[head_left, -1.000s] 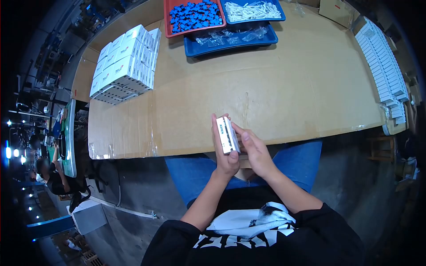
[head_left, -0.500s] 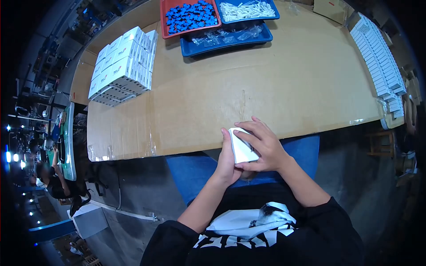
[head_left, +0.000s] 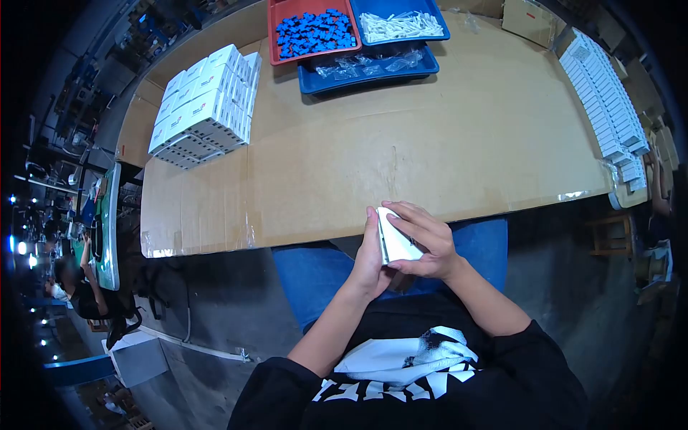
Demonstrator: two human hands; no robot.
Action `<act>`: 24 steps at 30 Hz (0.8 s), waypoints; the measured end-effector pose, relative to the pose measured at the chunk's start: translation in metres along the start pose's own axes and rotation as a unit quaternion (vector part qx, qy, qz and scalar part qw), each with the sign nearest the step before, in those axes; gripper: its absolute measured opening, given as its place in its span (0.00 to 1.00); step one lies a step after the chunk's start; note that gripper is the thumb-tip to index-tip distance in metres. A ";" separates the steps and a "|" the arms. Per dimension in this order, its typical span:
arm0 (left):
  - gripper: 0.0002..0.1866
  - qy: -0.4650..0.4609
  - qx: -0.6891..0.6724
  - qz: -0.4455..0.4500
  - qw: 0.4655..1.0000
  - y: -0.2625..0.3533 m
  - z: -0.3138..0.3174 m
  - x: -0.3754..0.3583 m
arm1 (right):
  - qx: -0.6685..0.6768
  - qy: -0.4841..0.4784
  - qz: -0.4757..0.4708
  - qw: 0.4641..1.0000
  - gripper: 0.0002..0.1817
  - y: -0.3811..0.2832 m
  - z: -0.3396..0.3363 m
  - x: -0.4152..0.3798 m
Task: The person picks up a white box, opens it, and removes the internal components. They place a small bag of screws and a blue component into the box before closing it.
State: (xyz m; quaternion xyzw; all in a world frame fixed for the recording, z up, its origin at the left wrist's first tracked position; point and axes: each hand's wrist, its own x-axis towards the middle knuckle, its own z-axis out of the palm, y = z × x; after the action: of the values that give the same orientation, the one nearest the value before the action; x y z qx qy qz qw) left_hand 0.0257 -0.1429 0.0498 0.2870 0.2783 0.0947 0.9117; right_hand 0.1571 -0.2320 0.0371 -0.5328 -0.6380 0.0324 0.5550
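Between my two hands is a small white box, held over my lap close to the table's front edge. My left hand grips its left side, thumb pointing up along the edge. My right hand wraps over the top and right side, its fingers covering much of the upper face. A dark narrow line runs along the box's left edge. The underside is hidden by my hands.
On the cardboard-covered table, stacked white boxes stand at left. A red tray of blue parts, a blue tray of white pieces and a lower blue tray with clear bags sit behind. More white boxes line the right.
My right hand's fingers have drawn closer together over the white box, and the box has turned slightly, showing a dark line on its left edge. The whole view has shifted a little.
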 end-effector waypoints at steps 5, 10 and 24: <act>0.41 -0.003 -0.093 -0.034 0.995 -0.004 -0.011 0.000 | 0.249 0.195 0.242 0.917 0.36 -0.004 0.014 -0.014; 0.39 -0.041 -0.121 0.046 0.991 0.006 -0.018 0.007 | 0.338 0.286 0.301 0.845 0.36 0.011 -0.016 0.021; 0.31 0.174 0.589 0.416 0.671 0.048 -0.109 0.024 | -0.211 -0.077 0.152 0.962 0.13 0.054 -0.047 0.002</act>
State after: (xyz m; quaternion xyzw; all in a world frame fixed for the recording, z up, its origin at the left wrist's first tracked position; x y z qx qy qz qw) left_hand -0.0164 -0.0441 -0.0078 0.8287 0.2816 0.3289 0.3545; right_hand 0.2265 -0.2332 0.0224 -0.7247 -0.5825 0.0217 0.3674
